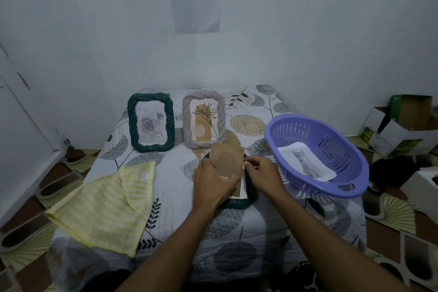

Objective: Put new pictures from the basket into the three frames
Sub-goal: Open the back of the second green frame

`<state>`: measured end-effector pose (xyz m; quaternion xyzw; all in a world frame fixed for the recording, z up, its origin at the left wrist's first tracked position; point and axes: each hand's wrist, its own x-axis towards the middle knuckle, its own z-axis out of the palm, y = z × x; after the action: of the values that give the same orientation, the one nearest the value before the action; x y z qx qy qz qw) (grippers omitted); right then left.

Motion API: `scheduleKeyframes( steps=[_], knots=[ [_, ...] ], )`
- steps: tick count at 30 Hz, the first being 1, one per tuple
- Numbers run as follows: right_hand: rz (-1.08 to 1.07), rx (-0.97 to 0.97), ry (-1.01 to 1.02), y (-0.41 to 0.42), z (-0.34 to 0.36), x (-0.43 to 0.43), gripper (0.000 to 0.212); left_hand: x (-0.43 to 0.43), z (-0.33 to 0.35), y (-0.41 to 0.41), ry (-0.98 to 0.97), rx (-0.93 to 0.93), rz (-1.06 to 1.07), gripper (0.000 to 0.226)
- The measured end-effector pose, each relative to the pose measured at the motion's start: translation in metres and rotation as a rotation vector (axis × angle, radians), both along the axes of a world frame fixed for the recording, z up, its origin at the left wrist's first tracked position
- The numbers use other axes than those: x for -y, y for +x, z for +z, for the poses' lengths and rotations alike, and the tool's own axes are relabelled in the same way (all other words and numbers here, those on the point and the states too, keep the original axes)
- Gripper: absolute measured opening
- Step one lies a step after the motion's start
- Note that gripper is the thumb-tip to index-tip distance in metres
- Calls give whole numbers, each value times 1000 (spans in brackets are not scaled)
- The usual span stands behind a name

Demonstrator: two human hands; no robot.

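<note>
Two frames stand upright at the far side of your cloth-covered counter (166, 173): a dark green rope-edged frame (151, 123) on the left with a grey rose print in it, and a pale grey rope-edged frame (203, 119) just to its right holding a line drawing of a flower on tan shapes. A third frame (250, 187), also dark green, lies face down nearer to you, in front of the grey one, with its brown cardboard backing (227, 161) turned up.

Your left hand (213, 184) lies flat across that backing, fingers spread and pressing down on the board rather than gripping it. Your right hand (262, 174) sits at the right edge of the same frame, fingers curled together and pinching at the white edge of paper that shows beside the backing; you cannot see clearly how much it actually has hold of.

To the right, the purple slotted basket (331, 147) rests tilted at the counter's right edge, close to your right hand but apart from it. Inside it lies a cat picture (307, 165), a grey cat on white paper, with other sheets under it.

On the near left, a yellow and white checked cloth (104, 206) drapes over the counter's edge. White and green cardboard boxes (400, 125) sit on the floor at the far right.
</note>
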<state>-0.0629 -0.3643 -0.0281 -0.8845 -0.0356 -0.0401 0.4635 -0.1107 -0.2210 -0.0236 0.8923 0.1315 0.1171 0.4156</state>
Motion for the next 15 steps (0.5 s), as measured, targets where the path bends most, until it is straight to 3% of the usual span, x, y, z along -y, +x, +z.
scheduleKeyframes(
  steps=[5, 15],
  knots=[
    [-50, -81, 152, 5, 6, -7, 26, -5, 3, -5, -129, 35, 0, 52],
    [-70, -81, 188, 2, 9, -16, 30, -13, 8, -7, -166, 79, -28, 47]
  ],
)
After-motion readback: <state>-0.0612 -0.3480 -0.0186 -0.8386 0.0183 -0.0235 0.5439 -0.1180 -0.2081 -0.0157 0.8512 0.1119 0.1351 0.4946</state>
